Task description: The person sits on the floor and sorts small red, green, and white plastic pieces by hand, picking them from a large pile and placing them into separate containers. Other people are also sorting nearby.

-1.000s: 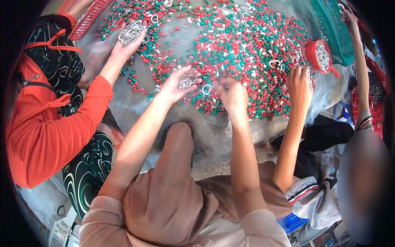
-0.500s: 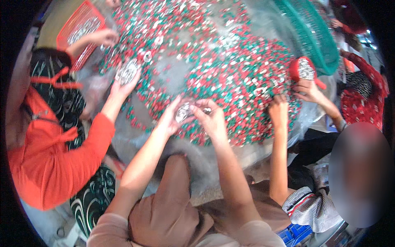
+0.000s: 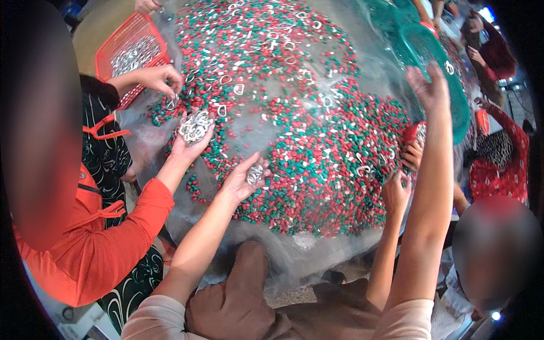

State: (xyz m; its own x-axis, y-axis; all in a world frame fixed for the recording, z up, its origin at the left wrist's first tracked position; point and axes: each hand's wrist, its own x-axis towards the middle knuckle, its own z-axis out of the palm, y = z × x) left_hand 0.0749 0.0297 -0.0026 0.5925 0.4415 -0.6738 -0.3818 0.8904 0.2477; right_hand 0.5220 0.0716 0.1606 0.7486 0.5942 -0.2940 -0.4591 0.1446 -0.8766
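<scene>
My left hand (image 3: 242, 182) is palm up above the heap, cupping a small cluster of shiny silver metal rings (image 3: 254, 174). Stretched far out to the right, my right hand (image 3: 432, 88) has its fingers spread and holds nothing. It is beside a green plastic basket (image 3: 409, 35). Just past its fingertips, a silver piece (image 3: 449, 67) shows against the basket; I cannot tell whether it rests there or is in the air. Below my hands spreads a heap of small red, green and white pieces (image 3: 317, 187), with loose D-shaped metal rings (image 3: 238, 89) scattered over it.
On the left, a co-worker's hand (image 3: 192, 141) holds a pile of rings beside a red basket (image 3: 131, 42) of metal parts. A person on my right has a hand (image 3: 395, 192) over the heap, near a red container (image 3: 416, 132). Clear plastic sheeting (image 3: 283, 249) lies under the heap.
My right hand has left the rings at my left hand and swung far right to the green basket, its fingers now spread. My left hand still holds rings and sits slightly lower in view.
</scene>
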